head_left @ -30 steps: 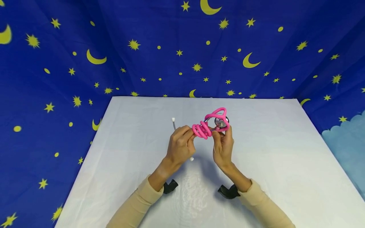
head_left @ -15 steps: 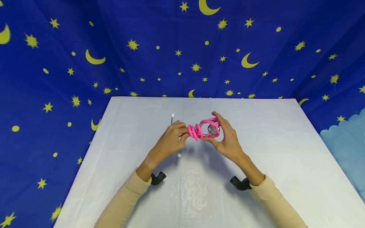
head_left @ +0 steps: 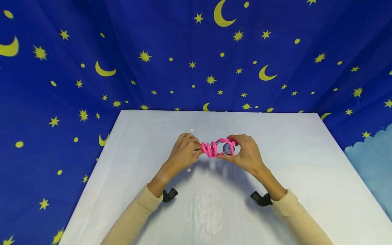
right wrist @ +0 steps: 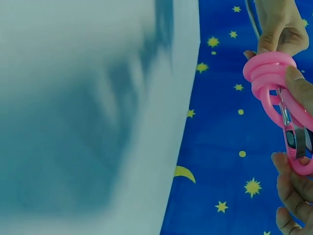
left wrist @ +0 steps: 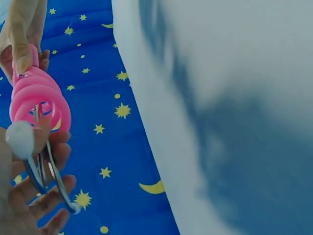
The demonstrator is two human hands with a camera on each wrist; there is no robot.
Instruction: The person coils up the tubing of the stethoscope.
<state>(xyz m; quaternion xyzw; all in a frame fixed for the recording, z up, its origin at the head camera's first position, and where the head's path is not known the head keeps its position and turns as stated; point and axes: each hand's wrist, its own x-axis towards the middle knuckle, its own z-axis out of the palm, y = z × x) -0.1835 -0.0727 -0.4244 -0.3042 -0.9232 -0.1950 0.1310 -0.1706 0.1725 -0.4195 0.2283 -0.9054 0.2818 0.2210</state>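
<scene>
A pink stethoscope [head_left: 210, 149] is held up above the table between both hands, its tubing wound in several coils around the metal ear tubes. My left hand [head_left: 183, 151] pinches the ear-tube end; white eartips [left wrist: 20, 139] stick out past its fingers in the left wrist view. At the other end, my right hand [head_left: 248, 153] grips the looped tubing between thumb and fingers. Within that loop sits the round metal chest piece [head_left: 227, 148], also seen edge-on in the right wrist view. The thumb [right wrist: 299, 88] lies along the pink coils there.
Below the hands spreads a white-covered table [head_left: 202, 211], with the hands' shadows on it. A blue cloth [head_left: 171, 41] with yellow moons and stars hangs behind and at the sides. Black curved pieces [head_left: 169, 195] show at both wrists.
The right hand has shifted its hold from below the loop to its right side, fingers above and thumb below. Both hands and the stethoscope have moved slightly left, and the view has tilted.
</scene>
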